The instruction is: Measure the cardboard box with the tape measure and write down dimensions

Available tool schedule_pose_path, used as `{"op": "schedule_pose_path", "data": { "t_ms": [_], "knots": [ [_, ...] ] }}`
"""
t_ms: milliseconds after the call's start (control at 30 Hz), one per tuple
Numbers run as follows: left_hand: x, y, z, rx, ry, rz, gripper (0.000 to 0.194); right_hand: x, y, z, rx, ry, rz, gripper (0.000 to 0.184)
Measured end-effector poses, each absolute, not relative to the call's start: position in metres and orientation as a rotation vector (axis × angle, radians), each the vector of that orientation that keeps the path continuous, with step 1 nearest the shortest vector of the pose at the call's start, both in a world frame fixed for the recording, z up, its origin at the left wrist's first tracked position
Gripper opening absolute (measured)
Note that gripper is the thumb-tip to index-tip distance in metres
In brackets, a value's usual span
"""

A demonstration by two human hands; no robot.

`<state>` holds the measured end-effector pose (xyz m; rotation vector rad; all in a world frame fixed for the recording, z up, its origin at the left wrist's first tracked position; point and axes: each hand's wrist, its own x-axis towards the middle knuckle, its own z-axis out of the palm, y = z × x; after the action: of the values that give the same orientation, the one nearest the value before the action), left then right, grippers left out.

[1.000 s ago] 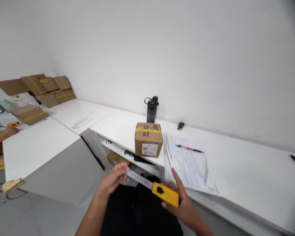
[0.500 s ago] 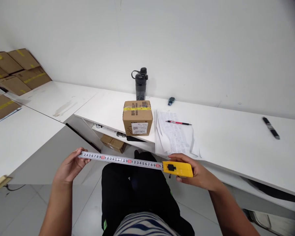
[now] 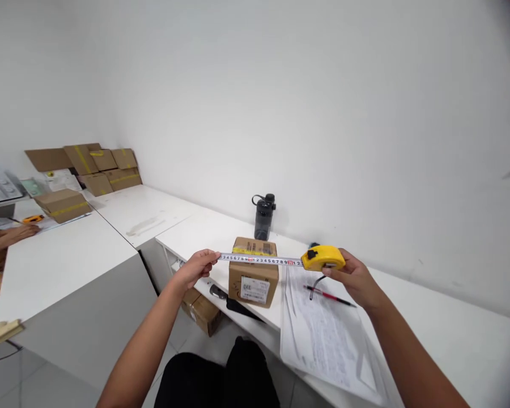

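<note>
My left hand (image 3: 199,267) pinches the free end of a white tape blade (image 3: 261,260). The blade runs out of a yellow tape measure (image 3: 324,258), whose case sits in the fingers of my right hand (image 3: 352,279). Stretched level, the blade passes in front of a small cardboard box (image 3: 253,290) with yellow tape on top and a white label on its side. Whether blade and box touch, I cannot tell. A dark cord hangs below the case.
Behind the box stands a dark bottle (image 3: 264,217). Written sheets (image 3: 323,328) and a red pen (image 3: 328,296) lie right of it. Another cardboard box (image 3: 202,311) is under the desk. At left, a co-worker's hands (image 3: 19,233) rest near a taped box (image 3: 63,205).
Both hands have lifted the tape measure from above the lap up to the box. Less blade is drawn out now. The view has tilted up and turned left, showing a co-worker's hands.
</note>
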<state>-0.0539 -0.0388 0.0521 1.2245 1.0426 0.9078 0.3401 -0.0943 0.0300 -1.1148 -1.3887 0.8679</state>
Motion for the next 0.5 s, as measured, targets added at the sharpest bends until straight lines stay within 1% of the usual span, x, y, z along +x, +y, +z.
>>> {"op": "schedule_pose_path", "data": {
  "t_ms": [100,267,367,500],
  "knots": [
    [-0.036,-0.01,0.055,1.283,1.219,0.978,0.036,0.342,-0.067,0.027,-1.069,-1.392,0.839,0.049],
    [-0.023,0.004,0.047,1.318,1.254,0.901,0.034,0.344,-0.06,0.021,-1.113,-1.567,0.93,0.058],
    [-0.022,0.002,0.046,1.317,1.29,0.879,0.037,0.344,-0.062,0.026,-1.209,-1.683,0.903,0.055],
    [-0.018,-0.002,0.05,1.298,1.326,0.855,0.042,0.343,-0.061,0.034,-1.219,-1.778,0.93,0.047]
  ]
}}
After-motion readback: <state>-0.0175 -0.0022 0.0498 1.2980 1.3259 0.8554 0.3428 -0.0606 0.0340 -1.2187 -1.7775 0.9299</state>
